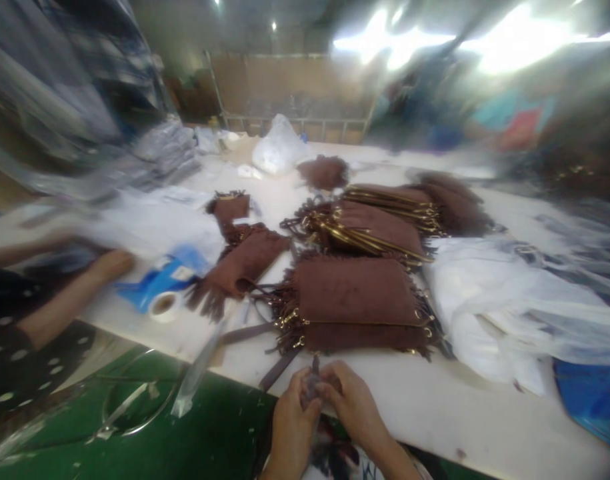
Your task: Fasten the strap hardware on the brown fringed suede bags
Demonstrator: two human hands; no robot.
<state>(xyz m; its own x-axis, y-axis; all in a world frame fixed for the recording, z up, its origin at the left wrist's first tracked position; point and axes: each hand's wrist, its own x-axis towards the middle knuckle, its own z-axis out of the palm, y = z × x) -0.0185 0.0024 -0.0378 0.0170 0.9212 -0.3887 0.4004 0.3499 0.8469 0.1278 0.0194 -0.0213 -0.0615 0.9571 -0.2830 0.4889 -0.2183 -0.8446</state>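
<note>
At the table's front edge my left hand and my right hand meet, their fingers closed on a small, dark greyish object. Blur hides what kind of thing it is. Just beyond lies a brown fringed bag with gold-coloured rings along its lower edge, apart from my fingers. A dark strap runs from the bag toward the table's front edge, left of my hands.
Brown bags with gold zippers are piled behind. To the left are another brown bag, a tape roll, a blue tape dispenser and a co-worker's hand. White wrapping lies right.
</note>
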